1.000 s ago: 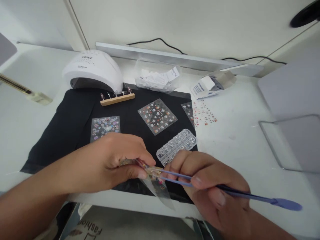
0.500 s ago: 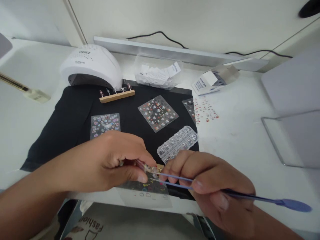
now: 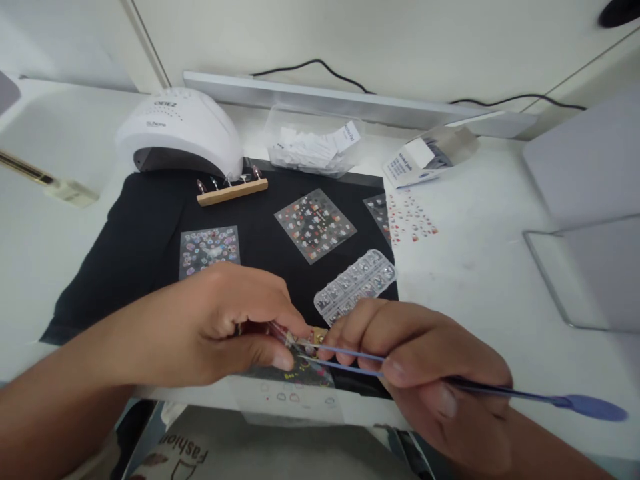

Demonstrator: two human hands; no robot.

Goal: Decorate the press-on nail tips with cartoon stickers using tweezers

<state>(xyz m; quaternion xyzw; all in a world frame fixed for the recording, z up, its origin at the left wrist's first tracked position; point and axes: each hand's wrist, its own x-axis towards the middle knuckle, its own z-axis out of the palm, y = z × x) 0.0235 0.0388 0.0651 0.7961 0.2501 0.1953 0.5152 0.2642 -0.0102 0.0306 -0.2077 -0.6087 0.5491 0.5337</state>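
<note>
**Tweezers meet nail tip at mat's front edge**

We see black cloth mat largest. Left hand pinches small decorated nail tip on stick; right hand grips long blue tweezers, axis running left-right, points touching tip from right.

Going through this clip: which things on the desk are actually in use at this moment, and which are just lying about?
In use:
left hand, pinching a small nail piece
right hand, its grip on blue tweezers
sticker sheet under the tweezer tips

Lying about:
nail lamp
wooden nail stand
rhinestone box
sticker sheets
bag of paper slips
</note>
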